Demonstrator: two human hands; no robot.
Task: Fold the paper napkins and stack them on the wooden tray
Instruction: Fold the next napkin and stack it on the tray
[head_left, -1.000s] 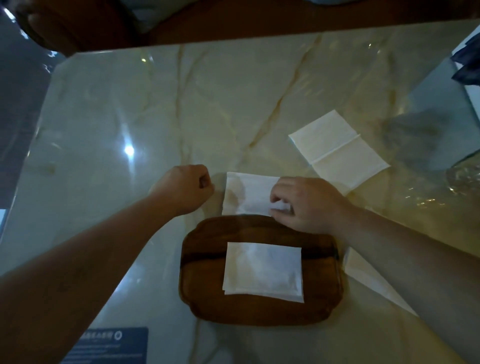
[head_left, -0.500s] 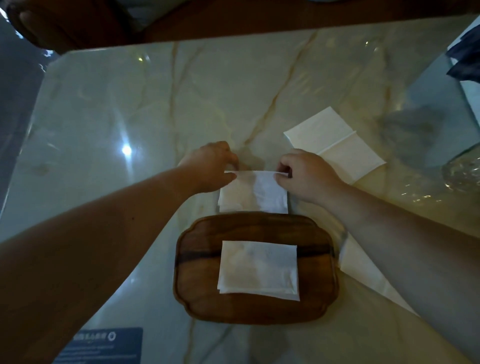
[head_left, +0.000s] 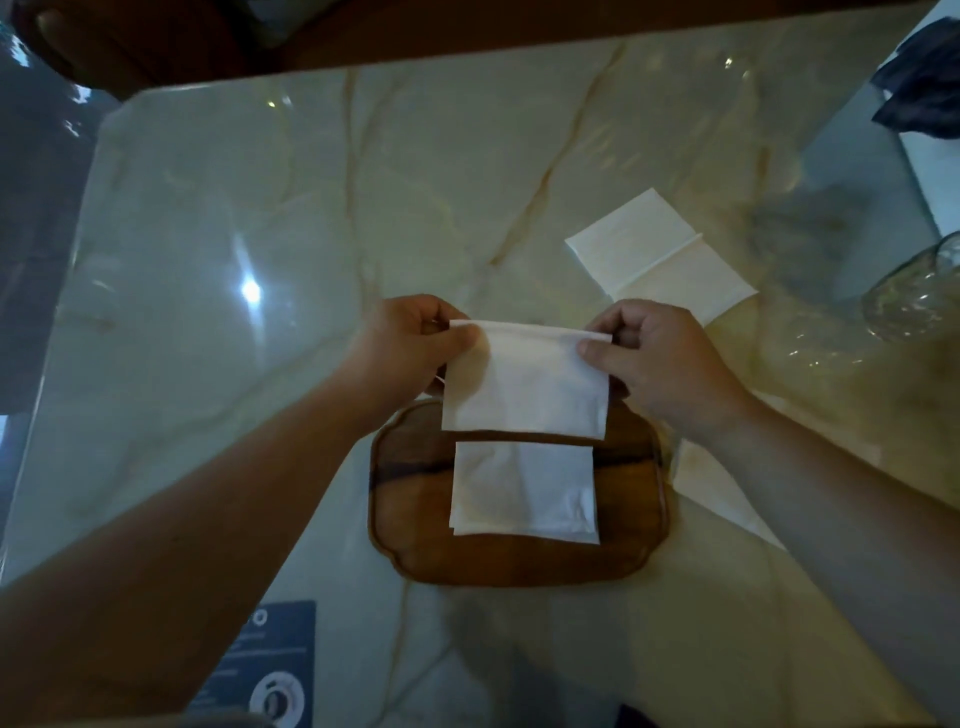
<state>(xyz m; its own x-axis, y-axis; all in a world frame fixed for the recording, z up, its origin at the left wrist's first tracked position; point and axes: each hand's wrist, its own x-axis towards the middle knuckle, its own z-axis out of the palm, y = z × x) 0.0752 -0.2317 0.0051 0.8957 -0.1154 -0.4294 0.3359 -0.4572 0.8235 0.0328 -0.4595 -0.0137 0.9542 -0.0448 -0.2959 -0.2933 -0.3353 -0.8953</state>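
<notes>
Left hand (head_left: 410, 345) and right hand (head_left: 660, 358) pinching top corners of folded paper napkin (head_left: 524, 384), hanging above far edge of wooden tray (head_left: 410, 519), another folded napkin (head_left: 522, 488) lying on it

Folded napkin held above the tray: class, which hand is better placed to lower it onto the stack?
Neither clearly. Left hand and right hand each pinch a top corner of the held napkin, so both should lower it onto the stack.

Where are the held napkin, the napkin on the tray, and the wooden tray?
held napkin (head_left: 524, 387): head view, middle of its hanging face.
napkin on the tray (head_left: 522, 488): head view, centre of its top.
wooden tray (head_left: 410, 519): head view, bare wood left of the napkin.
</notes>
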